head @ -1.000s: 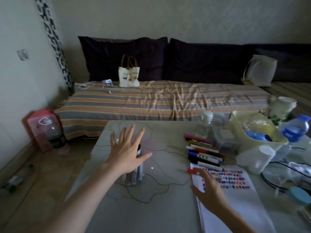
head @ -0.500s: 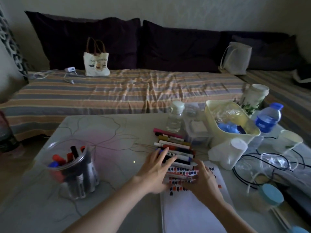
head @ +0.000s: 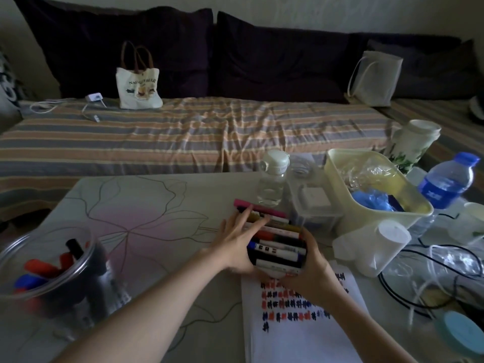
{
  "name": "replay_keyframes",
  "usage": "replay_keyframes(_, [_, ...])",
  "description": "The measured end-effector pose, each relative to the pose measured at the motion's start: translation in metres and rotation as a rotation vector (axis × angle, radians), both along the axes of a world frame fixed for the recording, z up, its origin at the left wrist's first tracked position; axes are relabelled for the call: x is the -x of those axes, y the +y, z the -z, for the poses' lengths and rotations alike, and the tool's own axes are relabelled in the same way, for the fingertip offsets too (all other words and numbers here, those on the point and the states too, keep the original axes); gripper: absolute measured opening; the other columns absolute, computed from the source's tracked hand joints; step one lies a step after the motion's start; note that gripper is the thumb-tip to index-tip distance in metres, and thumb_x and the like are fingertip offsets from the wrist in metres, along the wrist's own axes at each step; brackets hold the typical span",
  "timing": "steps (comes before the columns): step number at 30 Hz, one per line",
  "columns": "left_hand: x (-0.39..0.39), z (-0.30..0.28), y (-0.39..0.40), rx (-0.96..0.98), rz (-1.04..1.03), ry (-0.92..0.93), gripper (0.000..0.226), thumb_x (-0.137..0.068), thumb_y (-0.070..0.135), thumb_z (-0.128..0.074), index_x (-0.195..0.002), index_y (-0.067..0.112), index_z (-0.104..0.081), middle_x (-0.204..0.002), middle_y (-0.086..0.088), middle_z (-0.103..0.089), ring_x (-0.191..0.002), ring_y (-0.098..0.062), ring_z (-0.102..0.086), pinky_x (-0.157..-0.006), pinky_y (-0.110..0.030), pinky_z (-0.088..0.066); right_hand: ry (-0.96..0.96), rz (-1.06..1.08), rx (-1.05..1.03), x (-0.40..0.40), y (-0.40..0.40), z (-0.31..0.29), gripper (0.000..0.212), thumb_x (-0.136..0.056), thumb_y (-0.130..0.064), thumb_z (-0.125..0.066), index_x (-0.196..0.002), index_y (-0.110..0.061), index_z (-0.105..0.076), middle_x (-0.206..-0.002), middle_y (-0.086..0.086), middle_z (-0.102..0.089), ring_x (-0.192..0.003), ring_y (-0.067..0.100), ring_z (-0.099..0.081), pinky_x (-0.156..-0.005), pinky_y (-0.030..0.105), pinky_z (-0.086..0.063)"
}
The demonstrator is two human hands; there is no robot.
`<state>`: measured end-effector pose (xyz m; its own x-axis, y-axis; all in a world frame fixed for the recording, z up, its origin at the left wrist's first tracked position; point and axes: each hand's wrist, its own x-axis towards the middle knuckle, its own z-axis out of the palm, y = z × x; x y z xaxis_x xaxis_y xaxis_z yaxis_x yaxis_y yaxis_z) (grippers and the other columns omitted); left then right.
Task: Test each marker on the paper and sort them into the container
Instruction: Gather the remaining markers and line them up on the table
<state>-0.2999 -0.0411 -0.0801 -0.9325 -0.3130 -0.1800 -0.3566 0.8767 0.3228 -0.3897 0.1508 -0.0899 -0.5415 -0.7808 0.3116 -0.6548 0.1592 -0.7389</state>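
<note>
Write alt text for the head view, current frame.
A person's left hand and right hand bracket a row of coloured markers lying side by side on a pale flower-patterned table, above a white paper sheet covered in red, blue and black test scribbles. At left, a clear round plastic container holds upright markers; bottles and tubs crowd the right.

My tote bag (head: 138, 86) stands on the striped couch (head: 199, 132). A blue-capped water bottle (head: 445, 183) stands just beside my yellow bin (head: 337, 163).
</note>
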Motion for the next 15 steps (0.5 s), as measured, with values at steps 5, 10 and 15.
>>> replay_keyframes(5, [0.011,-0.003,-0.007,-0.097,0.030,-0.060,0.122,-0.064,0.055,-0.080,-0.149,0.046,0.007,-0.159,0.004,0.017,-0.147,-0.031,0.009,-0.117,-0.060,-0.014,-0.078,-0.099,-0.028,0.010,-0.013,-0.002,0.098,-0.069,-0.015,-0.086,-0.142,-0.022,-0.021,-0.116,-0.025,-0.056,-0.108,-0.005,-0.058,-0.095,0.014,-0.047])
replay_keyframes(10, [-0.005,-0.007,-0.008,-0.171,0.036,-0.032,0.122,-0.063,0.047,-0.086,-0.151,0.045,-0.001,-0.157,0.001,0.008,-0.144,-0.030,-0.005,-0.116,-0.051,-0.021,-0.176,-0.043,-0.023,0.006,-0.021,0.008,0.113,-0.054,-0.036,-0.085,-0.143,-0.007,-0.022,-0.124,-0.008,-0.053,-0.116,0.000,-0.056,-0.093,0.017,-0.050])
replay_keyframes(15, [-0.018,-0.003,-0.010,-0.187,0.018,-0.038,0.121,-0.065,0.046,-0.085,-0.151,0.040,-0.001,-0.152,0.000,0.002,-0.141,-0.031,-0.013,-0.117,-0.050,-0.024,-0.306,0.007,-0.034,-0.008,-0.027,0.009,0.105,-0.052,-0.005,-0.092,-0.131,-0.030,-0.027,-0.118,-0.009,-0.056,-0.107,-0.007,-0.058,-0.085,0.018,-0.053])
